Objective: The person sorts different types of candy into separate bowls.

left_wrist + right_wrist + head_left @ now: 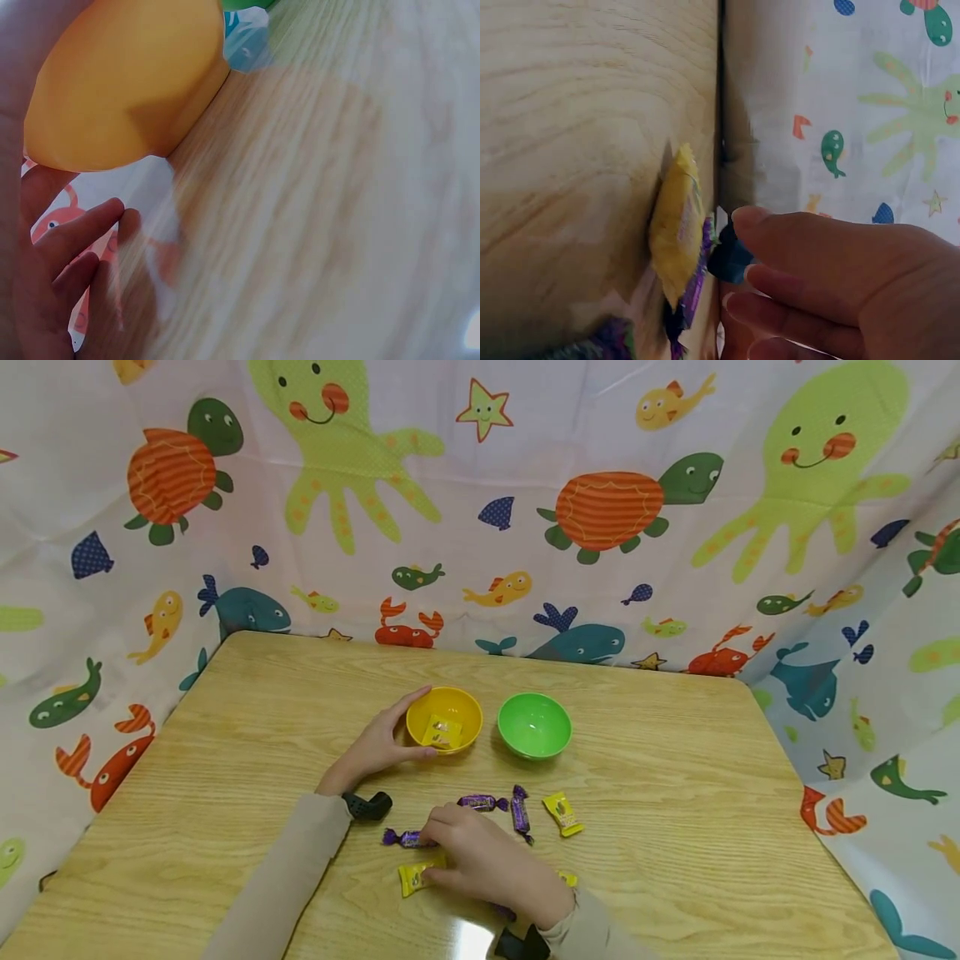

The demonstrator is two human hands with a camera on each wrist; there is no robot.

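Observation:
A yellow bowl (467, 714) with yellow-wrapped candy (442, 732) inside sits left of a green bowl (535, 727). My left hand (382, 739) holds the yellow bowl from its left, thumb at the near rim and a finger at the far rim. From the left wrist, the bowl's orange-yellow side (142, 82) fills the upper left. Over the loose candies, my right hand (487, 860) has loosely bent fingers, thumb and fingertips apart with nothing between them. Close by its fingertips lies a yellow candy (679, 229), with a purple candy (695, 292) behind it.
More purple-wrapped candies (521, 814) and a yellow candy (562, 815) lie on the wooden table (675, 827) in front of the bowls. Another yellow one is partly hidden by my right wrist. A curtain (450, 460) printed with sea animals hangs behind the table.

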